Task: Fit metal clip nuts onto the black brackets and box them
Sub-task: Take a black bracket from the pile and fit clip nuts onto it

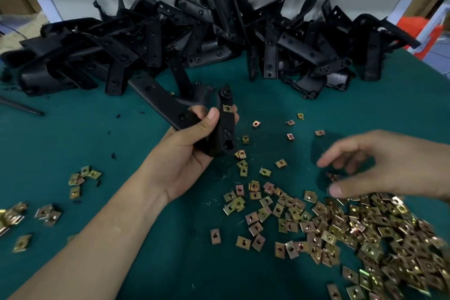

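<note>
My left hand point(192, 143) grips a black bracket point(225, 129) above the green table, fingers and thumb wrapped round its middle. One brass-coloured clip nut point(227, 108) sits fitted near the bracket's upper end. My right hand point(379, 165) hovers at the right over the scattered clip nuts point(341, 224), fingers loosely spread; a clip nut point(332, 176) lies under its fingertips, and whether the fingers touch it is unclear.
A big heap of black brackets point(194, 39) lines the back of the green table point(146, 263). Smaller clusters of clip nuts point(81, 180) lie at the left. A thin black rod point(22, 107) lies at the far left. An orange object point(418, 31) stands beyond the right edge.
</note>
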Available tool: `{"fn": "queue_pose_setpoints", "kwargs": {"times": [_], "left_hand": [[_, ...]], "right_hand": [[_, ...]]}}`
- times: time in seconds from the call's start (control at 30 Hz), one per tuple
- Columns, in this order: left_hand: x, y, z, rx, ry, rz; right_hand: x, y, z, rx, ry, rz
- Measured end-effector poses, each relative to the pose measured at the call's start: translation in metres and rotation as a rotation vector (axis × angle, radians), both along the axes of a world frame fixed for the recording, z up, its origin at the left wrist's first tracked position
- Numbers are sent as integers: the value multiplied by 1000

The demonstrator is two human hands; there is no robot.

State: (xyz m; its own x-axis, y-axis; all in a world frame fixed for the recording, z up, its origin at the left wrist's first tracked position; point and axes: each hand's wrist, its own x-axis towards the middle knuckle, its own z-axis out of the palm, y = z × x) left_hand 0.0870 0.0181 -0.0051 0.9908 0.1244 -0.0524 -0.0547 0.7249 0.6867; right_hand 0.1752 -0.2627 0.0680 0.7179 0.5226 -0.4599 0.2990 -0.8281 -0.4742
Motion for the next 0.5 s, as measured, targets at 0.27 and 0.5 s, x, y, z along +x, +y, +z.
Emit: {"fn": "queue_pose_setpoints", "kwargs": {"times": [0.27,0.5], "left_hand": [[-2,-2,-1,126,-6,-73],[-3,-2,1,121,-11,-77]], "right_hand": [[7,3,-17,36,70,10],[10,3,-21,71,-25,27]]}}
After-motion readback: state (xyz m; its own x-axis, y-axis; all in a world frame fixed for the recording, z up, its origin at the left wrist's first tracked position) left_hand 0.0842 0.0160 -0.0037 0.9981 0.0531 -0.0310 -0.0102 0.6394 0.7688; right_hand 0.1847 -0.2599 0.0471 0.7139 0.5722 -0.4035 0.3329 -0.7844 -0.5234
